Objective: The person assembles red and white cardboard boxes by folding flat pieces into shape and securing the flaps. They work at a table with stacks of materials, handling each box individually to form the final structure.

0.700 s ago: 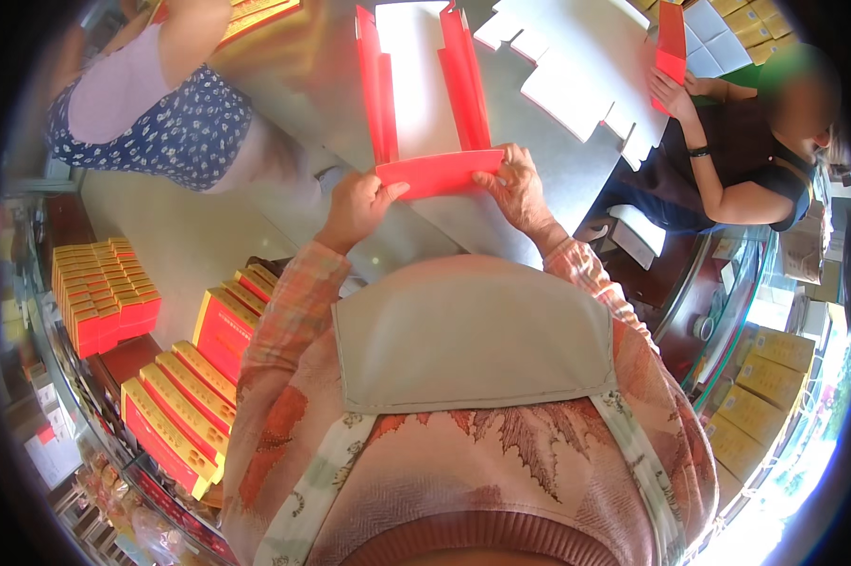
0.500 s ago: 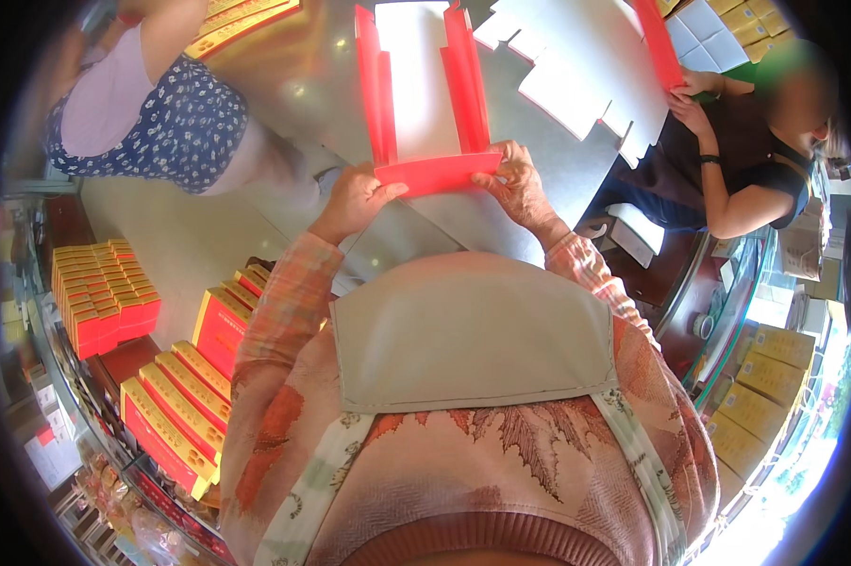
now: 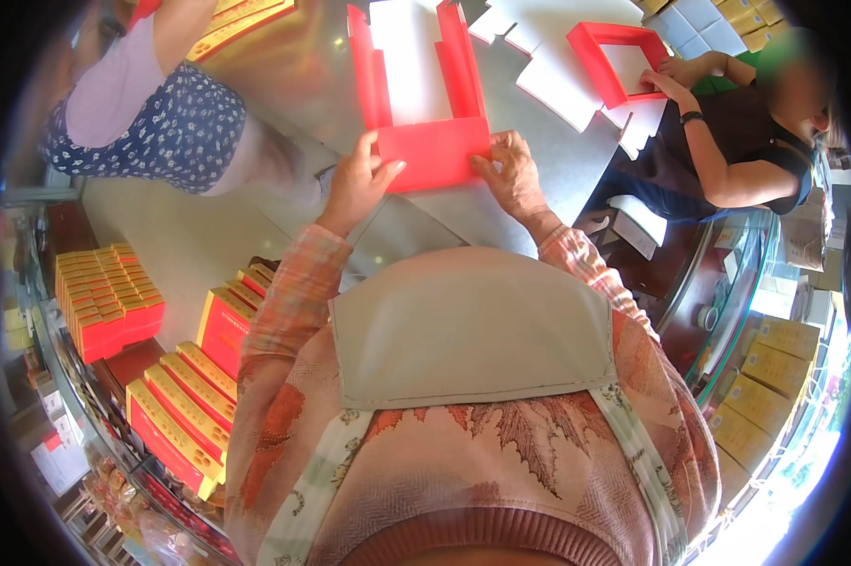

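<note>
got a red box point(image 3: 463, 80) on the worktop point(image 3: 529, 123), pinching its near flap point(image 3: 435, 156) with left hand point(image 3: 355, 184) and right hand point(image 3: 515, 177) at opposite ends. looks half folded tbh: up along both sides, not closed at the near end yet.

You wear a pinkish top point(image 3: 416, 472) with a fine herringbone pattern and big rust-red leaves point(image 3: 531, 441) printed on it. Its collar point(image 3: 454, 530) is ribbed, of brownish red. Over it comes a plain beige apron point(image 3: 473, 330) with pale straps point(image 3: 320, 481) (they carry small dark figures). Your sleeves point(image 3: 298, 283) are checked, orange and pale.
</note>
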Demonstrator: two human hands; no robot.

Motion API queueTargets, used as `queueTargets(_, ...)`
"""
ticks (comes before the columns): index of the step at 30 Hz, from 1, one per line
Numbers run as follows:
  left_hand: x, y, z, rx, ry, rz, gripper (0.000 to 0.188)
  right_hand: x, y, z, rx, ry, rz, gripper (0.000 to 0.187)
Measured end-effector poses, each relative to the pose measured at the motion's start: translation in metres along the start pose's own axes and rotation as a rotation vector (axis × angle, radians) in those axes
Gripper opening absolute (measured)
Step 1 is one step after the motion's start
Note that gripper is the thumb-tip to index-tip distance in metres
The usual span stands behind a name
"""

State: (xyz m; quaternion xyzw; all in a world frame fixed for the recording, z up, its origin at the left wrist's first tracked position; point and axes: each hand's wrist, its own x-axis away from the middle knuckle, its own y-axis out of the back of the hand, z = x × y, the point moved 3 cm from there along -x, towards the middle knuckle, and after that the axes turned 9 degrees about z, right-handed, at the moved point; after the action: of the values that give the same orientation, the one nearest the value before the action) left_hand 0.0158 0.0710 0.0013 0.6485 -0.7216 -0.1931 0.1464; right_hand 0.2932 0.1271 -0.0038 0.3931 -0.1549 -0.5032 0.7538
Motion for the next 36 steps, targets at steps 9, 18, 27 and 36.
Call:
queueTargets(9,0.023,0.019,-0.028,-0.604,-0.253,-0.035,0.057,0.008,0.001,0.039,-0.022,-0.025,-0.086,0.030)
queueTargets(18,-0.001,0.016,-0.042,-0.693,-0.207,0.424,0.068,0.013,0.022,0.053,0.286,0.188,0.170,0.061)
queueTargets(27,-0.100,-0.012,-0.036,0.118,0.357,1.072,0.066,0.004,0.016,0.053,0.250,0.176,0.174,0.061)
queueTargets(36,-0.115,-0.044,0.010,0.544,0.490,0.995,0.037,0.004,0.016,0.056,0.360,0.281,0.086,0.056)
